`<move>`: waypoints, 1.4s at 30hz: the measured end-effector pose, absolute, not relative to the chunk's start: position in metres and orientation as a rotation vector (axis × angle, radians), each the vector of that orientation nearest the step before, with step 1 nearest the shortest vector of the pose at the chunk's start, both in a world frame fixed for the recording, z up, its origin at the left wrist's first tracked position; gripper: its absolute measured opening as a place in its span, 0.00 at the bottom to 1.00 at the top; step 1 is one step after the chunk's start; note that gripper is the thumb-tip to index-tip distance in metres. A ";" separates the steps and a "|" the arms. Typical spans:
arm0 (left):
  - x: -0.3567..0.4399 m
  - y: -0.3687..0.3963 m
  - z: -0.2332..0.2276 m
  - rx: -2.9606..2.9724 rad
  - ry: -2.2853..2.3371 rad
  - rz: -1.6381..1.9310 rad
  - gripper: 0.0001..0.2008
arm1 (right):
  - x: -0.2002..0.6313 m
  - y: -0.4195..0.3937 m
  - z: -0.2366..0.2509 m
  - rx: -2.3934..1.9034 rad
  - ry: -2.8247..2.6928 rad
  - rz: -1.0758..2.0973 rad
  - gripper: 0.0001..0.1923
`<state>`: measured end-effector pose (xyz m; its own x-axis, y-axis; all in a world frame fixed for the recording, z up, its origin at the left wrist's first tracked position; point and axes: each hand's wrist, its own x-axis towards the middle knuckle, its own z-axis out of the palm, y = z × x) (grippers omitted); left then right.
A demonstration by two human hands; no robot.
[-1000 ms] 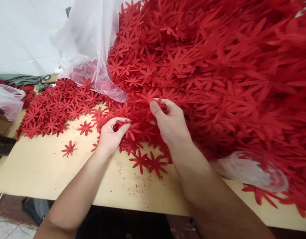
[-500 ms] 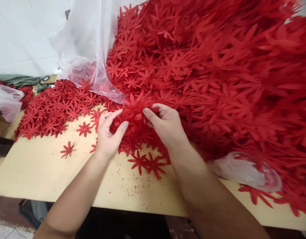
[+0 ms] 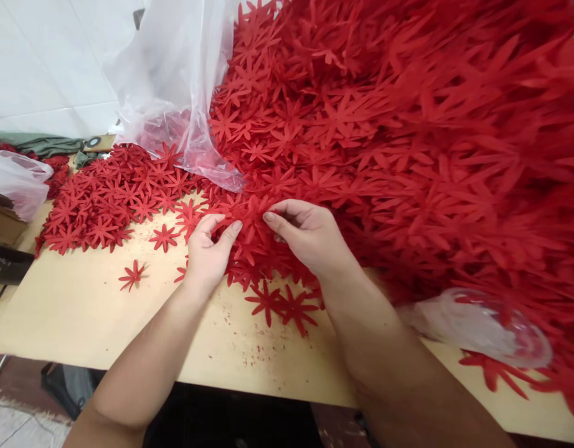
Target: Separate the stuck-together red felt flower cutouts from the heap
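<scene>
Between both hands, red flower cutouts (image 3: pixel 249 214), left hand (image 3: pixel 207 252) fingers and right hand (image 3: pixel 310 236) fingers pinching them

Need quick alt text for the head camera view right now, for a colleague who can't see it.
Two bare hands, left hand and right hand, pinch red flower cutouts at the edge of a huge red pile spilling from a clear plastic bag onto a tan table. A flatter spread of cutouts lies to the left, with one stray flower apart.
</scene>
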<state>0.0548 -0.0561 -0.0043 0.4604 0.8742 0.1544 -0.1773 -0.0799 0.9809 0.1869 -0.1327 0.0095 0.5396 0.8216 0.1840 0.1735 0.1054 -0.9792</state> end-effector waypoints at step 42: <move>0.052 -0.059 0.002 1.850 0.524 1.003 0.11 | 0.177 -0.129 0.014 -1.278 -0.852 0.698 0.26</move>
